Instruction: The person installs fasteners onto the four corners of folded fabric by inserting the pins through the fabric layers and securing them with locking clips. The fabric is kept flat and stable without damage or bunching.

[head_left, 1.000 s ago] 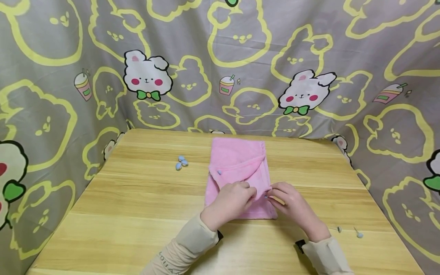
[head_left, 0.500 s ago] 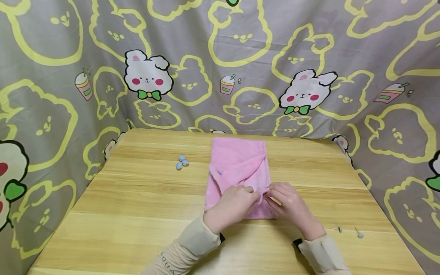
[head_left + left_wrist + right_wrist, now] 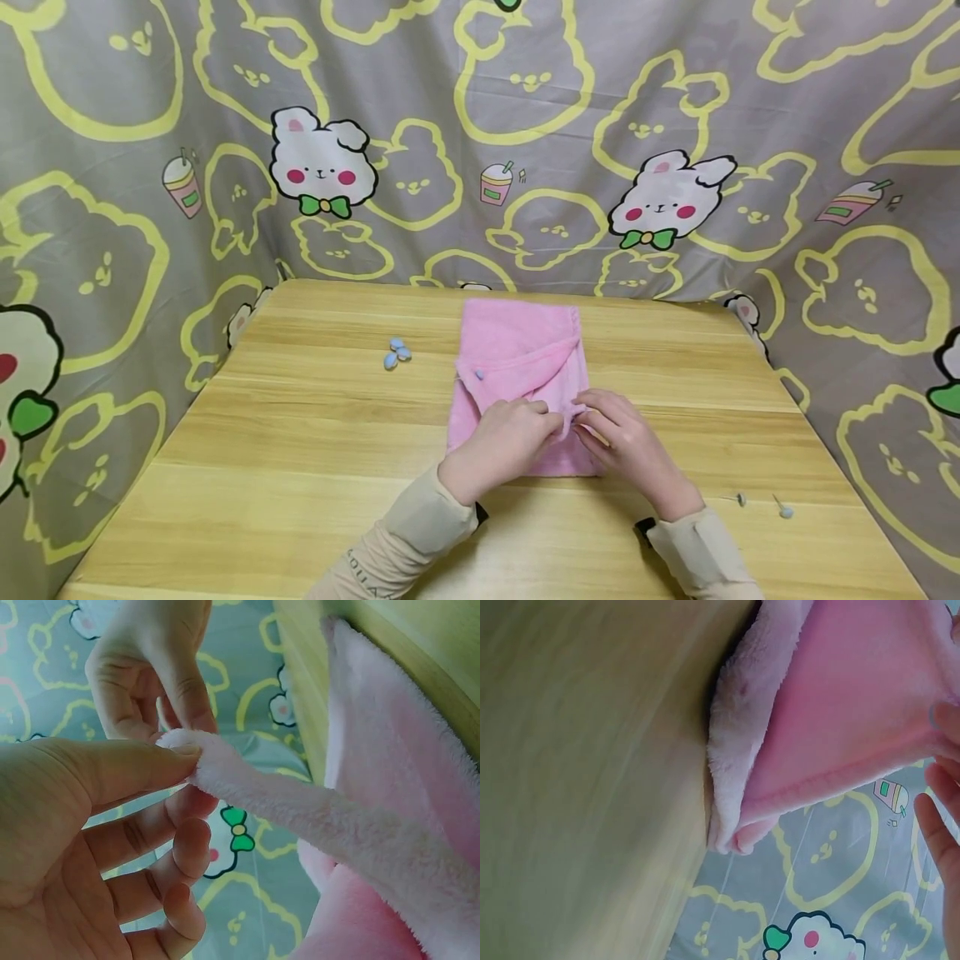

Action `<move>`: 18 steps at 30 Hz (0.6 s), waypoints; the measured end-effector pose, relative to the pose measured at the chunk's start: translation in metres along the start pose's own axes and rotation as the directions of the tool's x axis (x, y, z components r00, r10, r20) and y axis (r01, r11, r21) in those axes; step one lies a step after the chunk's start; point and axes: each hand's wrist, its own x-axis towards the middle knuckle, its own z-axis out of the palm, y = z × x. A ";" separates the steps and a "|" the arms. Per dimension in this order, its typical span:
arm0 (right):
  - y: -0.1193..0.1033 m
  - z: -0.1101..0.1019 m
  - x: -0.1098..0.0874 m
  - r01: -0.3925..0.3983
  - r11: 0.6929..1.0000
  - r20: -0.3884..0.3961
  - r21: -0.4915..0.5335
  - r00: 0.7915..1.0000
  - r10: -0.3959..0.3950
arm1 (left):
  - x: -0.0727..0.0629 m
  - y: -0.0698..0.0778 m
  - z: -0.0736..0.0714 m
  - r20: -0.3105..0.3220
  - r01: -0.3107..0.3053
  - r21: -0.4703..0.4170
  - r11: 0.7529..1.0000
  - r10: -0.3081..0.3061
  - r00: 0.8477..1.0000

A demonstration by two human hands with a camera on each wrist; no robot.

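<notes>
The wooden worktop [image 3: 300,475] carries a pink cloth [image 3: 517,329], its raised corner pinched by the left grip [image 3: 504,437]. The right grip [image 3: 630,442], narrow, meets that corner. Beyond and left of the left grip lie three blue pieces [image 3: 391,362]; right of the right grip, two pins [image 3: 785,512]. The right fingertips pinch a mostly hidden blue bit [image 3: 932,715].

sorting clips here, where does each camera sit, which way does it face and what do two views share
Head: on the head, facing forward and down at the pink cloth on the table; left fingers, right fingers and sleeves show.
Left wrist: on that wrist, facing along the left fingers, which pinch the pink cloth's edge; right fingers beyond.
Right wrist: on that wrist, facing across the table and pink cloth; some fingers, probably the right ones, show at the picture's edge.
Shared: head and left wrist show left and right fingers.
</notes>
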 end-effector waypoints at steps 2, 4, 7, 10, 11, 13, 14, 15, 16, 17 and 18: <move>0.000 0.000 0.000 0.006 1.000 -0.009 -0.003 1.000 -0.006 | 0.000 0.000 0.000 0.000 0.003 -0.002 1.000 -0.003 1.000; -0.001 0.000 0.000 0.009 1.000 -0.015 0.001 1.000 -0.009 | 0.000 0.000 -0.001 0.001 0.006 -0.003 1.000 -0.006 1.000; -0.001 0.000 0.000 0.017 1.000 -0.018 0.002 1.000 -0.017 | 0.000 0.001 -0.001 0.003 0.004 -0.003 1.000 -0.004 1.000; -0.001 0.000 0.000 0.033 0.999 -0.026 -0.007 0.999 -0.033 | 0.000 0.001 -0.002 0.006 -0.005 -0.005 1.000 0.005 1.000; -0.001 0.000 0.001 0.036 0.999 -0.029 -0.011 0.999 -0.037 | 0.000 0.001 -0.002 0.008 -0.009 -0.007 1.000 0.009 1.000; -0.002 0.000 0.001 0.044 0.999 -0.036 -0.013 0.998 -0.044 | -0.001 0.001 -0.002 0.013 -0.015 -0.010 1.000 0.015 1.000; -0.002 0.000 0.001 0.045 0.999 -0.038 -0.015 0.998 -0.045 | -0.001 0.001 -0.002 0.017 -0.016 -0.011 1.000 0.016 1.000; -0.003 0.000 0.002 0.045 0.999 -0.041 -0.016 0.998 -0.045 | -0.001 0.001 -0.002 0.021 -0.016 -0.013 1.000 0.017 1.000; -0.003 0.000 0.002 0.044 0.999 -0.044 -0.016 0.998 -0.045 | -0.001 0.001 -0.002 0.023 -0.017 -0.013 1.000 0.017 1.000; -0.004 0.001 0.002 0.043 0.999 -0.047 -0.017 0.998 -0.044 | -0.001 0.001 -0.002 0.026 -0.017 -0.014 1.000 0.018 1.000; -0.004 0.001 0.002 0.044 0.999 -0.052 -0.017 0.998 -0.044 | -0.001 0.001 -0.001 0.027 -0.018 -0.015 1.000 0.018 0.999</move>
